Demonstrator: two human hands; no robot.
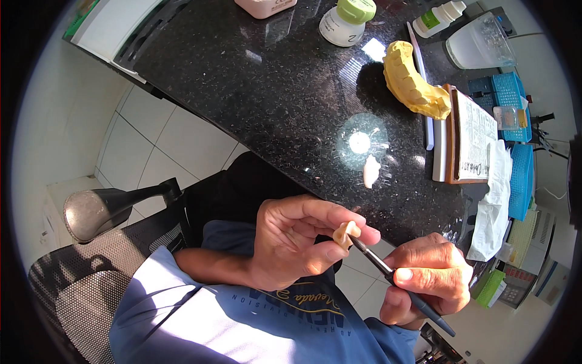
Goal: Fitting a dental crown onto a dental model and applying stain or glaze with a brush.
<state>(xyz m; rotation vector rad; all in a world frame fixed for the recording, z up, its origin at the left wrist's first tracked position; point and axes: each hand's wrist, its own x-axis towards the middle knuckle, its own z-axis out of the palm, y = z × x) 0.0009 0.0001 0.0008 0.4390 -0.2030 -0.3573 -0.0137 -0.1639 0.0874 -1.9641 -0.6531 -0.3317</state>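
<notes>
We see the black speckled stone counter (267, 85), polished and glossy, filling the view from ten to two o'clock. At eight o'clock stands one mesh-backed chair (79, 279) with a grey padded armrest. At three o'clock lie blue plastic baskets (520, 176), one crumpled white cloth (494, 200) and one wooden board (451, 136) carrying a written sheet. At one o'clock rests one yellow, rough, horseshoe-shaped dental cast (412, 82). At twelve sit two white bottles with green caps, one squat (347, 21) and one slim (439, 17); what is inside either we cannot tell. A small white blob (370, 171) sits on the counter near the centre. Our left hand (291, 242), at six o'clock, is curled with thumb and fingertips pinched on one small cream tooth-shaped piece (345, 232). Our right hand (427, 282), at five o'clock, is closed round one thin dark brush (388, 270), whose tip touches that piece.
</notes>
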